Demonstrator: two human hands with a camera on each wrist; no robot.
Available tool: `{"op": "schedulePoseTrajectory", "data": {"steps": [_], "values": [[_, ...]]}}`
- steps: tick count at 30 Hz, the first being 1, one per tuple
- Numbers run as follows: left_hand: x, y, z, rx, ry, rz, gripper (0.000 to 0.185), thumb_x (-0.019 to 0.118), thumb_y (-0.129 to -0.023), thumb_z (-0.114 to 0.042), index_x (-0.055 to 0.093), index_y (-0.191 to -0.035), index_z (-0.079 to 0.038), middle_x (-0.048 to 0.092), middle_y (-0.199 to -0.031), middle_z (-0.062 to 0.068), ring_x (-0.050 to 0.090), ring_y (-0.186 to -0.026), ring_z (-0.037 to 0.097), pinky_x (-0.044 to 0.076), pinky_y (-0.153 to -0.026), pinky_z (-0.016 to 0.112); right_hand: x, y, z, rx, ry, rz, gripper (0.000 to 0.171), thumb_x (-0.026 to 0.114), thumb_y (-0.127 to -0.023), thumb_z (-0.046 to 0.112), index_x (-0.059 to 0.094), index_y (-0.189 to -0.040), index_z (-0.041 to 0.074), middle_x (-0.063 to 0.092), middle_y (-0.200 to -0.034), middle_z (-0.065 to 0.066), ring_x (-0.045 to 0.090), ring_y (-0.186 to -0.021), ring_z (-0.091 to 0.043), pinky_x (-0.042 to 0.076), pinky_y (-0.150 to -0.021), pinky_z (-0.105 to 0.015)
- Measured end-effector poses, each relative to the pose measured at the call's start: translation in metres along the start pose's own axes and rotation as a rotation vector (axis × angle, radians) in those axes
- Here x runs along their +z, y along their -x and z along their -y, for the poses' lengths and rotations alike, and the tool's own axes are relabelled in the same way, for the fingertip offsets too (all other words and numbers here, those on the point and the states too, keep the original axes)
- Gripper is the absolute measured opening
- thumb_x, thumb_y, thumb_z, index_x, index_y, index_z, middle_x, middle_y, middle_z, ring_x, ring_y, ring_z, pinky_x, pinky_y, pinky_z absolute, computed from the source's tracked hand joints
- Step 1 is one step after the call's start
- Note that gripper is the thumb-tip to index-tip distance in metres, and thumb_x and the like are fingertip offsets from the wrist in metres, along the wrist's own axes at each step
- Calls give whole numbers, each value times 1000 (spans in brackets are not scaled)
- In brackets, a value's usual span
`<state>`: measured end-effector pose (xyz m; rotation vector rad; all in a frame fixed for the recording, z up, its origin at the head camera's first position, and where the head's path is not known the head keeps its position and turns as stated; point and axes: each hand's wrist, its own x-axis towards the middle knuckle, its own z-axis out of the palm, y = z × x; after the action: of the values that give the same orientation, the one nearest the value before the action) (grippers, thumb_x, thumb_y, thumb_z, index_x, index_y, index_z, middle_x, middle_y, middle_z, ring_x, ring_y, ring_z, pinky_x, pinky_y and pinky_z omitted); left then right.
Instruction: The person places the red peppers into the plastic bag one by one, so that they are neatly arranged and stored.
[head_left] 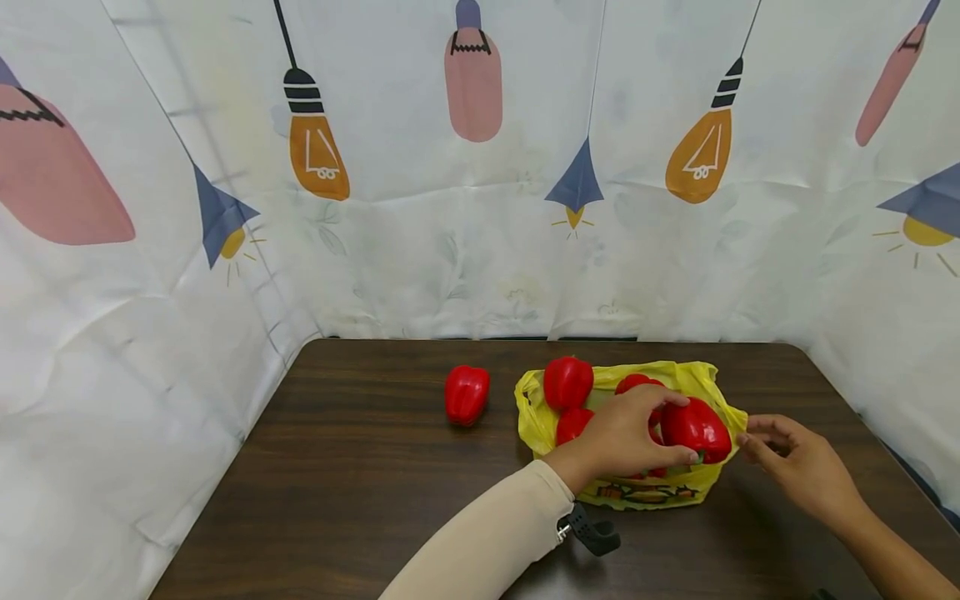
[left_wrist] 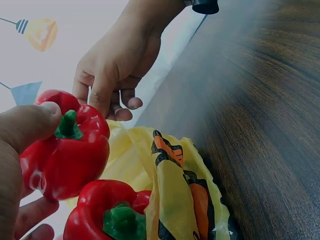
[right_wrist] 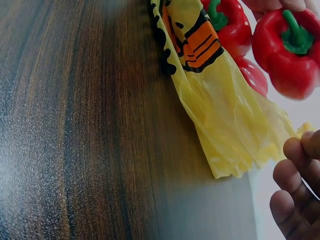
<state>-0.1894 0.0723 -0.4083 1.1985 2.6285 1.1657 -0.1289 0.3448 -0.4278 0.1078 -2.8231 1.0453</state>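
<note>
My left hand (head_left: 626, 437) grips a pepper (head_left: 696, 429) over the bag (head_left: 643, 492); one pepper (head_left: 467, 394) lies mid-frame, perhaps three left; right hand (head_left: 798, 467) loosely curled, empty

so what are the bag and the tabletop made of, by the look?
Yellow bag: thin plastic film by its look, crinkled, slightly translucent, with an orange and black print. Tabletop: dark brown wood grain with a soft sheen; whether solid wood or laminate cannot be told.

dark wooden table (head_left: 360, 500), yellow bag (head_left: 536, 417), loose red pepper (head_left: 467, 394)
</note>
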Motion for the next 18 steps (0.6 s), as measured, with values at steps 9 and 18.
{"op": "schedulePoseTrajectory", "data": {"steps": [9, 18], "values": [[3, -4, -3, -4, -117, 17, 67, 81, -84, -51, 56, -141, -27, 58, -131, -19, 51, -114, -6, 47, -86, 13, -1, -1, 0, -3, -1, -4, 39, 66, -103, 27, 59, -126, -4, 75, -102, -17, 70, -77, -4, 57, -60, -25], [6, -5, -5, 2, -194, 41, 61, 77, -86, -52, 58, -139, -28, 60, -131, -21, 52, -115, -7, 45, -95, 17, 0, 0, 1, -7, -6, -10, 37, 66, -102, 24, 60, -125, -4, 74, -102, -17, 71, -77, -5, 57, -60, -25]]}}
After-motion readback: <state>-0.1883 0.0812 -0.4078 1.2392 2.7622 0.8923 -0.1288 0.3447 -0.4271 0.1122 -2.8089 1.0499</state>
